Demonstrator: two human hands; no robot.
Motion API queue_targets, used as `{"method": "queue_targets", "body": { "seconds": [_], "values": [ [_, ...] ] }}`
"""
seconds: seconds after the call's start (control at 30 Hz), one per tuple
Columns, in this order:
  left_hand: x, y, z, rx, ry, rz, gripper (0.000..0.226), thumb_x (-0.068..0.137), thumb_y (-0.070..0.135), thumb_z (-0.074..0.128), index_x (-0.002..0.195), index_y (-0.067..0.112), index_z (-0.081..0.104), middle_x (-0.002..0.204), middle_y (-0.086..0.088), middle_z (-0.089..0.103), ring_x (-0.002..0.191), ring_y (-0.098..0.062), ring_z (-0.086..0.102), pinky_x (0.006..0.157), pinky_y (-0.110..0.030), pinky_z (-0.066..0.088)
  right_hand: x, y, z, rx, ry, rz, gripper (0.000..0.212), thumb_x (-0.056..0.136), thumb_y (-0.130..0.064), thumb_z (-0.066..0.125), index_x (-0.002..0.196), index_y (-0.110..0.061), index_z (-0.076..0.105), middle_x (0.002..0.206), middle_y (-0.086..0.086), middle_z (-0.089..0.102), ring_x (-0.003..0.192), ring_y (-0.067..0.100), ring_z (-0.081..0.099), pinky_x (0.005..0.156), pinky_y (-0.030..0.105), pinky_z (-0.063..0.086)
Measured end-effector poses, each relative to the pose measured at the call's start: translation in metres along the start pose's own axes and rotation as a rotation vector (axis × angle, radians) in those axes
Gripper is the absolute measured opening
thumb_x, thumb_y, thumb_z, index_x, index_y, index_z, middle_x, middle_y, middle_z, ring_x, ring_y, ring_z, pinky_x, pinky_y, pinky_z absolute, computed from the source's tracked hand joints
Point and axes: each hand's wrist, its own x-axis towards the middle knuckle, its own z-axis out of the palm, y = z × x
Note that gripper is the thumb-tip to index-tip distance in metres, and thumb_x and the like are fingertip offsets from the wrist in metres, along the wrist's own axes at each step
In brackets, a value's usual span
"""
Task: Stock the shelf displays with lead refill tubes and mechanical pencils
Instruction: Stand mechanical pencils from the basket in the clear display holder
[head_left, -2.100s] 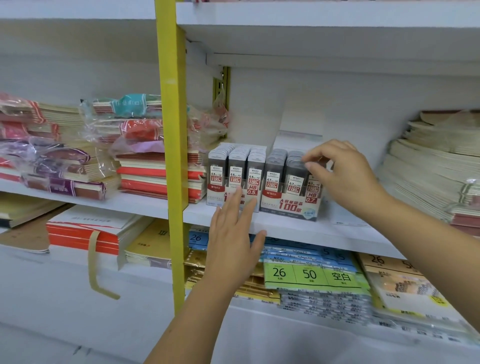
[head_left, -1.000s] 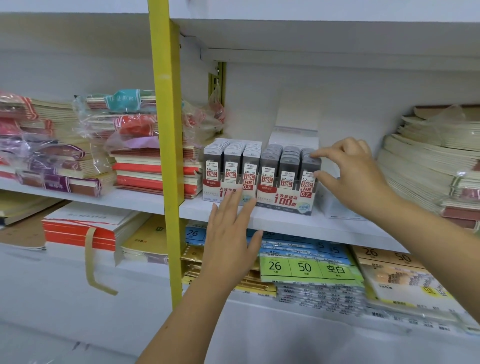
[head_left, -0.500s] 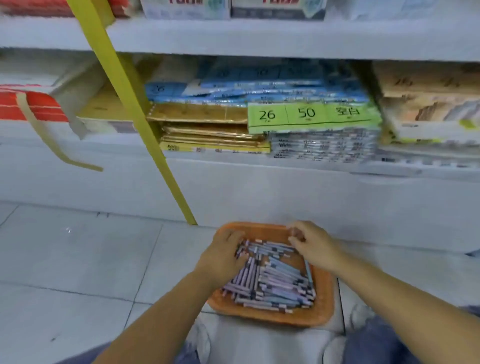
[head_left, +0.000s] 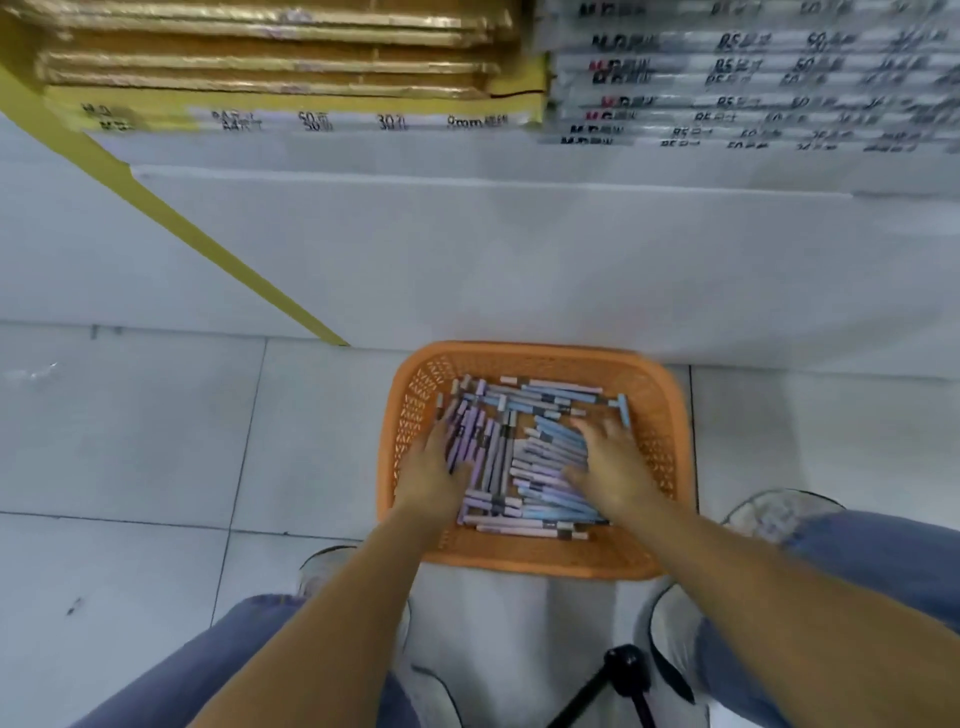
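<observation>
An orange plastic basket (head_left: 660, 415) stands on the floor tiles against the shelf base, between my feet. Several mechanical pencils (head_left: 535, 410), purple and blue, lie heaped inside it. My left hand (head_left: 428, 478) is in the left side of the basket, its thumb lying against a bunch of upright purple pencils; blur hides whether its fingers curl round them. My right hand (head_left: 615, 470) rests flat on the blue pencils at the right, fingers spread. No lead refill tubes are in view.
The white shelf base (head_left: 519, 260) rises just behind the basket, with a yellow upright (head_left: 171, 218) slanting to the left. Gold-edged packs (head_left: 270, 62) and wrapped paper stacks (head_left: 753, 78) fill the lowest shelf. A black tripod leg (head_left: 618, 675) stands between my shoes.
Both hands left the lead refill display on the upper shelf and came down into the orange basket. My view dropped from the shelf to the floor and moved closer.
</observation>
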Motion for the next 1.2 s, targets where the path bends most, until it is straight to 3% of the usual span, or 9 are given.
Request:
{"method": "queue_targets", "body": {
  "seconds": [0.1, 0.23, 0.43, 0.57, 0.67, 0.87, 1.03, 1.1, 1.2],
  "values": [
    [0.009, 0.005, 0.007, -0.045, 0.054, -0.056, 0.068, 0.094, 0.018, 0.066, 0.153, 0.013, 0.032, 0.150, -0.014, 0.040, 0.136, -0.033, 0.043, 0.116, -0.041, 0.035, 0.006, 0.003, 0.005, -0.023, 0.004, 0.017, 0.061, 0.081, -0.039, 0.073, 0.134, -0.020, 0.048, 0.143, 0.009, 0.039, 0.133, 0.026, 0.034, 0.112, 0.037, 0.031],
    [0.013, 0.008, 0.017, -0.044, 0.080, -0.126, 0.071, 0.087, 0.021, 0.075, 0.148, 0.011, 0.039, 0.147, -0.013, 0.037, 0.136, -0.032, 0.039, 0.117, -0.043, 0.032, 0.011, 0.006, 0.005, -0.038, -0.132, -0.004, 0.046, 0.083, -0.042, 0.071, 0.117, -0.015, 0.055, 0.124, 0.009, 0.053, 0.114, 0.025, 0.048, 0.094, 0.033, 0.043],
    [0.022, 0.012, 0.023, -0.064, 0.065, -0.214, 0.064, 0.086, 0.017, 0.076, 0.139, 0.008, 0.042, 0.135, -0.013, 0.055, 0.120, -0.032, 0.056, 0.104, -0.043, 0.047, 0.009, 0.006, 0.003, -0.031, -0.107, -0.025, 0.020, 0.090, -0.031, 0.065, 0.098, -0.018, 0.052, 0.098, 0.007, 0.058, 0.095, 0.025, 0.056, 0.069, 0.027, 0.033],
    [0.026, 0.009, 0.017, -0.143, 0.077, -0.228, 0.051, 0.088, 0.010, 0.072, 0.131, 0.011, 0.044, 0.120, -0.010, 0.064, 0.095, -0.023, 0.060, 0.087, -0.037, 0.051, 0.012, -0.001, 0.002, 0.053, -0.156, 0.035, 0.022, 0.089, -0.021, 0.067, 0.107, -0.012, 0.061, 0.099, 0.007, 0.066, 0.087, 0.020, 0.061, 0.074, 0.032, 0.049],
    [0.026, 0.006, 0.017, -0.119, 0.044, -0.174, 0.045, 0.090, 0.011, 0.069, 0.131, 0.012, 0.051, 0.117, -0.009, 0.067, 0.092, -0.024, 0.062, 0.079, -0.032, 0.048, 0.012, -0.002, 0.002, 0.010, -0.147, 0.036, 0.021, 0.089, -0.021, 0.067, 0.106, -0.010, 0.061, 0.100, 0.009, 0.065, 0.088, 0.021, 0.060, 0.077, 0.034, 0.050],
    [0.027, 0.003, 0.019, -0.087, 0.005, -0.156, 0.040, 0.090, 0.016, 0.070, 0.126, 0.005, 0.057, 0.115, -0.014, 0.067, 0.099, -0.029, 0.065, 0.088, -0.038, 0.054, 0.013, 0.000, 0.002, 0.000, -0.178, 0.022, 0.033, 0.092, -0.023, 0.063, 0.122, -0.009, 0.056, 0.118, 0.011, 0.061, 0.104, 0.024, 0.058, 0.091, 0.036, 0.047],
    [0.026, 0.009, 0.029, -0.091, 0.033, -0.200, 0.052, 0.087, 0.018, 0.072, 0.133, 0.001, 0.053, 0.136, -0.013, 0.048, 0.112, -0.031, 0.057, 0.103, -0.039, 0.048, 0.015, -0.002, 0.002, -0.106, -0.222, -0.039, 0.041, 0.097, -0.024, 0.056, 0.134, -0.008, 0.050, 0.133, 0.012, 0.053, 0.121, 0.027, 0.049, 0.106, 0.037, 0.036],
    [0.027, 0.007, 0.029, -0.142, 0.043, -0.186, 0.052, 0.089, 0.017, 0.070, 0.135, 0.001, 0.051, 0.134, -0.012, 0.050, 0.111, -0.031, 0.058, 0.102, -0.039, 0.048, 0.012, -0.002, 0.002, -0.079, -0.209, -0.015, 0.033, 0.098, -0.024, 0.054, 0.126, -0.006, 0.053, 0.124, 0.013, 0.055, 0.113, 0.026, 0.051, 0.098, 0.036, 0.041],
    [0.022, -0.001, 0.024, -0.250, 0.023, -0.150, 0.043, 0.094, 0.015, 0.062, 0.134, 0.005, 0.050, 0.121, -0.013, 0.062, 0.105, -0.032, 0.062, 0.094, -0.045, 0.053, 0.007, -0.003, -0.004, 0.063, -0.176, 0.059, 0.012, 0.100, -0.025, 0.048, 0.099, -0.013, 0.051, 0.095, 0.008, 0.057, 0.076, 0.017, 0.053, 0.061, 0.029, 0.041]
  ]
}}
